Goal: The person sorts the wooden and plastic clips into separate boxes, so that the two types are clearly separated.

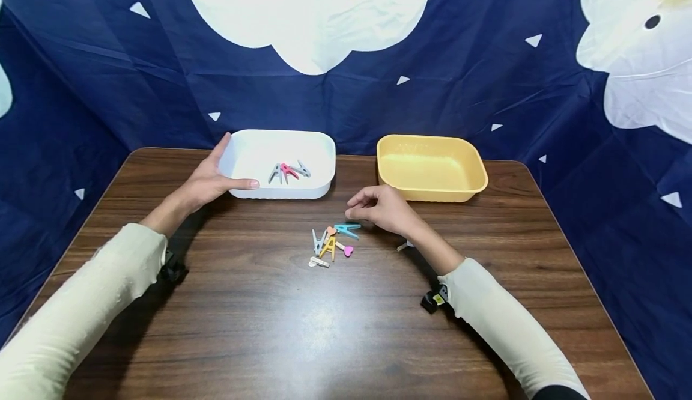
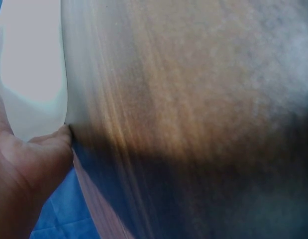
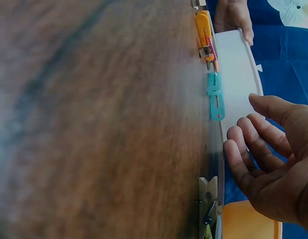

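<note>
My left hand [image 1: 208, 178] holds the left end of a white plastic bin [image 1: 281, 193], thumb along its front wall and fingers at its left side. Two grey clothespins [image 1: 301, 169] and a pink clothespin [image 1: 289, 170] lie in that bin. Above the table, my right hand [image 1: 382, 209] has loosely bent fingers with nothing between them. Just left of and below its fingertips lies a blue clothespin [image 1: 347, 229], at the edge of a small pile. The pile also has a yellow clothespin [image 1: 328, 246], a grey clothespin [image 1: 318, 242] and small wooden ones with heart-shaped decorations.
A yellow bin [image 1: 432, 196] with nothing in it stands at the back right, behind my right hand. One wooden clothespin [image 3: 208, 206] lies apart on the table, under my right forearm. A blue patterned cloth [image 1: 324, 106] hangs behind the wooden table [image 1: 259, 328].
</note>
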Available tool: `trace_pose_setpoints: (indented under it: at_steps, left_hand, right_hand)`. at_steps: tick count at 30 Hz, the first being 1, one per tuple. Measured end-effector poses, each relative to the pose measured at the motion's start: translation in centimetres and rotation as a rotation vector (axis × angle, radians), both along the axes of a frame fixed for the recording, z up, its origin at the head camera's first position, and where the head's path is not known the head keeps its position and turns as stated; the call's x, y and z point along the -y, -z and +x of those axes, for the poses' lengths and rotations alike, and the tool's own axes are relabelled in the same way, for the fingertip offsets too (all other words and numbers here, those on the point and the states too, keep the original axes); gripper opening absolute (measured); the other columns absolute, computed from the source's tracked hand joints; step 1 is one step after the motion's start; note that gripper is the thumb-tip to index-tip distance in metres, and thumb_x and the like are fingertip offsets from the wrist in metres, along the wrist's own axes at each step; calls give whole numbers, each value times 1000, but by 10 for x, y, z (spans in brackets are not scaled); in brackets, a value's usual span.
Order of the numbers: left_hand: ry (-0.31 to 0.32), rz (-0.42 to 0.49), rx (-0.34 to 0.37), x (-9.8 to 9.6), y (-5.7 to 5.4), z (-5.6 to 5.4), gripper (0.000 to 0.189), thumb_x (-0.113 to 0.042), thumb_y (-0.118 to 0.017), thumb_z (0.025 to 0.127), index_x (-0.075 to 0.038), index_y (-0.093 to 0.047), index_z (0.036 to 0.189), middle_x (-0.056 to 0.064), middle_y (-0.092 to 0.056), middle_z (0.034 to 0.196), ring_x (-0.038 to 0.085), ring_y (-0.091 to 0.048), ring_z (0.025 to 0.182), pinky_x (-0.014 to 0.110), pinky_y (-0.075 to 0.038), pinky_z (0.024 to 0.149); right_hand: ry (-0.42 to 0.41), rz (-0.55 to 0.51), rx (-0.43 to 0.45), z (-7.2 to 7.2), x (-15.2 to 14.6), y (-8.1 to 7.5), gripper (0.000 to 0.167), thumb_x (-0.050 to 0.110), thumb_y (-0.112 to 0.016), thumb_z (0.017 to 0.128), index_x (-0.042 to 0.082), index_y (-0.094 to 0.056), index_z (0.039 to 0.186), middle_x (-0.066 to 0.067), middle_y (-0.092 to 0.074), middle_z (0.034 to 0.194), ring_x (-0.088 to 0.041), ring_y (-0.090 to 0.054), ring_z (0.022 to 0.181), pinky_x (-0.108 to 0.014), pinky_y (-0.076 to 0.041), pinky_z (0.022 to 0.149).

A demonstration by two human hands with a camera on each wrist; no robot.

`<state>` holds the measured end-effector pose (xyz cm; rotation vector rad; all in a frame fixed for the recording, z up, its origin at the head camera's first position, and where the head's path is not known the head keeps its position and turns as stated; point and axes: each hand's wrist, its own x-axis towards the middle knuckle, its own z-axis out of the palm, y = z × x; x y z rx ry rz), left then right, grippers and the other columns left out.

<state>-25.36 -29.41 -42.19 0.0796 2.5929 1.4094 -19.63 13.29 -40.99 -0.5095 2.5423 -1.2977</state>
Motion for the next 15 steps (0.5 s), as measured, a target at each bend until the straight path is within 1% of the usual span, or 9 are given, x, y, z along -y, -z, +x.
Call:
trace_pose_setpoints:
  at_steps: [7,11,15]
  left_hand:
    - [-1,-19,-5,1,-1,-1,147,-30,-99,89,-30,16,180,0,11,191,30,8,178,61,-2,144]
    - [-2,-17,-4,1,-1,0,147,-30,-99,89,-30,17,180,2,11,191,32,8,178,61,-2,144]
    - [-3,-7,-1,1,0,1,148,-29,-99,89,-30,17,180,3,11,191,32,8,178,61,-1,144]
  right_hand:
    - [-28,-17,15,2,-3,2,21,23,-89,97,10,-87,113,-3,-83,98,-15,-69,88,-26,-55,77]
    - [-51,-21,34,4,-4,4,20,20,-88,97,8,-87,113,-4,-83,98,-15,-69,86,-25,-55,75]
    - [-75,-2,42,4,-6,5,20,17,-89,96,8,-87,113,-4,-84,98,-13,-70,85,-25,-56,75]
